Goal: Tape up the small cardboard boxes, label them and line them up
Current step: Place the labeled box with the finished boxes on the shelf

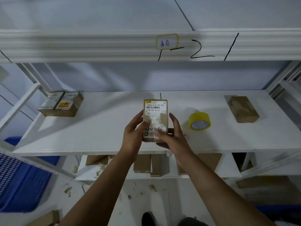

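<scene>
A small cardboard box (pixel 155 111) with a white shipping label on its top face is held over the front of the white shelf (pixel 101 128). My left hand (pixel 134 136) grips its left side, thumb on the label. My right hand (pixel 172 136) holds the right side and lower end, with its thumb across the label's near part. A roll of yellow tape (pixel 199 121) stands on the shelf just right of my right hand. Two labelled boxes (pixel 61 103) sit side by side at the shelf's far left. A bare cardboard box (pixel 242 109) lies at the far right.
An upper shelf beam (pixel 97 46) with a handwritten tag (pixel 167 41) hangs above. Several cardboard boxes (pixel 149 163) stand on the lower shelf. A blue plastic crate (pixel 21 181) is on the floor at left. Scraps litter the floor.
</scene>
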